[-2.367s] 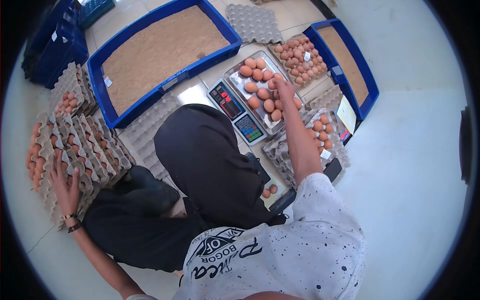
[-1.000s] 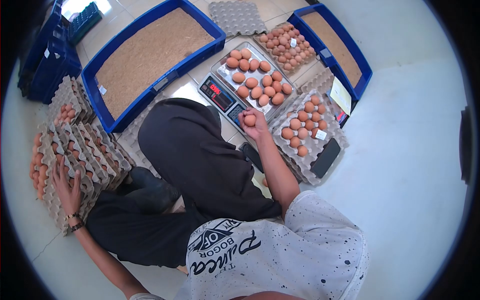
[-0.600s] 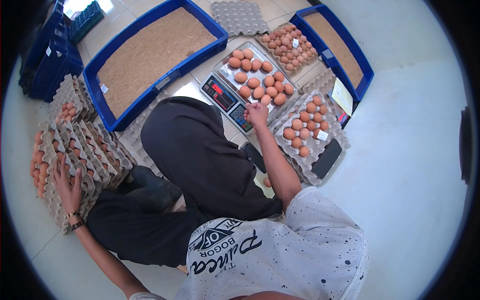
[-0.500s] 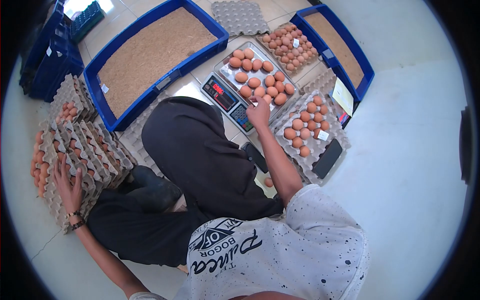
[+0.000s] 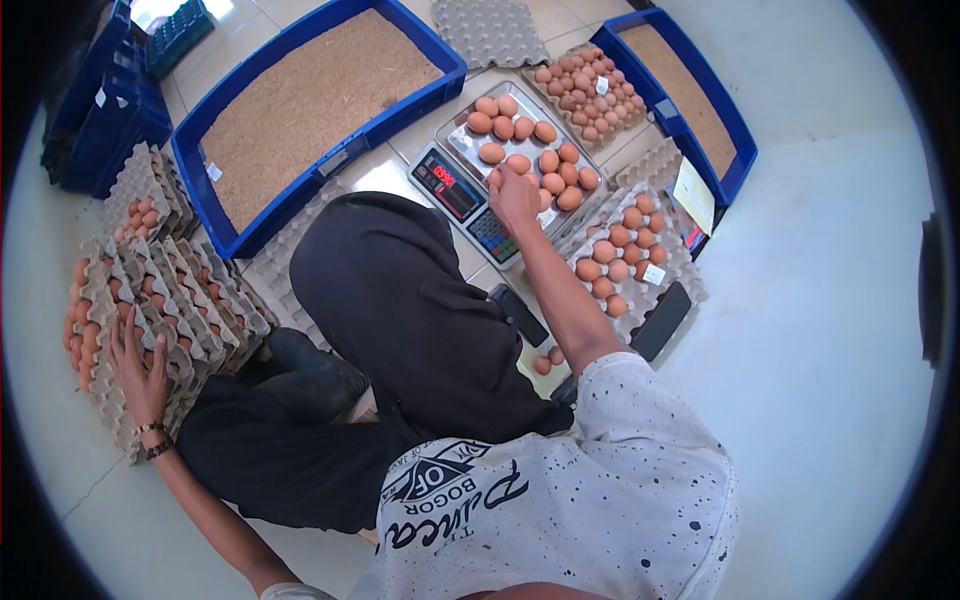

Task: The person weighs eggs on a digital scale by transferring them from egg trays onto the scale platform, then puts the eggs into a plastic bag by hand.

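Brown eggs (image 5: 549,160) lie loose on the steel pan of a digital scale (image 5: 455,130), whose display glows with red digits. Over the pan's near left corner, my right hand (image 5: 516,203) has its fingers closed around an egg (image 5: 495,178), which they partly cover. My left hand (image 5: 140,372) lies with spread fingers against a tall stack of egg-filled pulp trays (image 5: 205,300). To the right of the scale, an egg tray (image 5: 642,222) holds several eggs and a white label.
A large blue crate (image 5: 320,165) of brownish grainy material stands behind, and a smaller blue crate (image 5: 738,160) at back right. A full egg tray (image 5: 590,95) sits beyond the scale. Phones (image 5: 660,320) and two loose eggs (image 5: 543,364) lie near my knee.
My right hand has shifted left and away from me across the pan, onto another egg. The scale's red digits look different. My left hand stays on the stack.
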{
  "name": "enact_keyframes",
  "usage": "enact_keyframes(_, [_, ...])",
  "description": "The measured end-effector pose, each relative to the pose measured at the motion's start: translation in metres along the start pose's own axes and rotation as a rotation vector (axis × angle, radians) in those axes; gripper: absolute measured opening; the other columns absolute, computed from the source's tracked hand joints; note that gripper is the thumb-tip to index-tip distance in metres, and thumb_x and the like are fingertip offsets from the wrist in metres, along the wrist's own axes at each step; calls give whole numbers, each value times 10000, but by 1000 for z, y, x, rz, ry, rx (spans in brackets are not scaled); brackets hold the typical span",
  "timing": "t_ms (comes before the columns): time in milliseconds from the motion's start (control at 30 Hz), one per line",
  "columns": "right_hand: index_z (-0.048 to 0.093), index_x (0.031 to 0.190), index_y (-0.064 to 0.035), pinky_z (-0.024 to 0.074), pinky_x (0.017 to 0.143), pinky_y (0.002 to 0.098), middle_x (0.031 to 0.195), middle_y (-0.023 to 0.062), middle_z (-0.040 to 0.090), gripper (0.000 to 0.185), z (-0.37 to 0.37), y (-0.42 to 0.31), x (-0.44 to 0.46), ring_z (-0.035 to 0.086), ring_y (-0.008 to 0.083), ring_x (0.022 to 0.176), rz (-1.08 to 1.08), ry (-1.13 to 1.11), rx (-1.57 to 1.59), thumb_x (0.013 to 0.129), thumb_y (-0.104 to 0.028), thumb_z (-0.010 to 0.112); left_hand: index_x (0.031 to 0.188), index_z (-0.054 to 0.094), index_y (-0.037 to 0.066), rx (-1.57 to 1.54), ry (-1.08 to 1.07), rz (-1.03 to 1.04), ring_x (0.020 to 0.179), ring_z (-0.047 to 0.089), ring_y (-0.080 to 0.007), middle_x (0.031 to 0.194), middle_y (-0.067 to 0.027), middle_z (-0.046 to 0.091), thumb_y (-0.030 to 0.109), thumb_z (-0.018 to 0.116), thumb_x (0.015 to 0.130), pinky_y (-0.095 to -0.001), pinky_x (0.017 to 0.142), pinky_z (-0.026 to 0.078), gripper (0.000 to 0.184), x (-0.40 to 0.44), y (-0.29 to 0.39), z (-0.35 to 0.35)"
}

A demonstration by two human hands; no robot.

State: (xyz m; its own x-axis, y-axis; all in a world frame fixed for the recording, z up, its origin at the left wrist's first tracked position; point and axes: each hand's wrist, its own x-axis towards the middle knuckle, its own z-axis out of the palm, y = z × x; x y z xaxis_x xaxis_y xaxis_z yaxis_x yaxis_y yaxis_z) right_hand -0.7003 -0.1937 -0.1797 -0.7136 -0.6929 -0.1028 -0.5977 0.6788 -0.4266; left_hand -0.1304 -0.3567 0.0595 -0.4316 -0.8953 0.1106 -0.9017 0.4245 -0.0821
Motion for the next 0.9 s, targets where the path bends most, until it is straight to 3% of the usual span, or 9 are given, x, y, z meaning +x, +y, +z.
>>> enact_keyframes(167, [601,1052,-77,507,729,440,858,187,663,292,-8,-7,-6,645,354,847,23,27,42,789,-201,624,1371,446,110,18,7,10,1345,297,-351,1437,-178,351,296,596,906,-445,1088,282,523,0,-1,1])
enact_keyframes(267, [578,1056,-63,519,644,395,804,150,667,281,-7,-11,-14,671,257,767,-70,264,518,813,-205,597,1372,444,107,0,13,8,1342,302,-353,1435,-178,355,290,596,905,-446,1092,272,525,-1,-2,-1])
enact_keyframes(300, [552,1091,-46,506,553,316,842,154,649,306,-13,-7,-18,647,167,688,239,-36,815,827,-194,597,1372,445,106,-7,23,10,1342,304,-353,1432,-178,359,285,597,902,-445,1092,270,525,-1,0,-1])
enact_keyframes(400, [517,1127,-45,475,495,261,878,161,613,318,-32,-6,-34,595,140,604,370,-249,1595,835,-152,587,1364,455,104,77,64,50,1336,318,-350,1422,-174,376,264,603,892,-446,1090,270,520,0,7,-6])
enact_keyframes(500, [484,1186,-46,455,468,240,880,142,581,373,-79,-35,-57,546,139,548,271,-488,1901,834,-121,580,1342,478,91,68,153,111,1322,349,-325,1402,-155,412,211,621,870,-447,1086,269,508,6,27,-25])
enact_keyframes(600, [472,1224,-33,447,464,234,859,119,580,409,-124,-75,-68,529,126,546,68,-528,1797,841,-119,586,1319,495,59,-372,129,151,1278,419,-285,1368,-134,460,146,628,853,-436,1064,308,492,19,79,-59])
enact_keyframes(700, [512,1204,-24,448,489,198,935,143,617,446,-171,-133,-74,557,77,587,-315,-478,1470,784,-42,664,1302,503,23,-779,0,231,1211,500,-248,1336,-120,496,90,613,854,-411,1023,384,467,23,135,-93])
enact_keyframes(833, [589,1128,-18,428,527,162,974,112,636,435,-220,-220,-96,538,35,575,-708,-424,1194,720,-16,741,1339,465,27,-1516,-139,265,1181,527,-216,1296,-138,515,102,604,885,-330,913,494,481,29,209,-128])
enact_keyframes(900, [612,1127,-29,414,531,170,963,79,648,446,-228,-255,-104,505,20,552,-927,-370,1020,707,-37,761,1366,420,-3,-1721,-101,232,1162,541,-235,1326,-164,483,122,602,895,-350,924,485,520,34,221,-129])
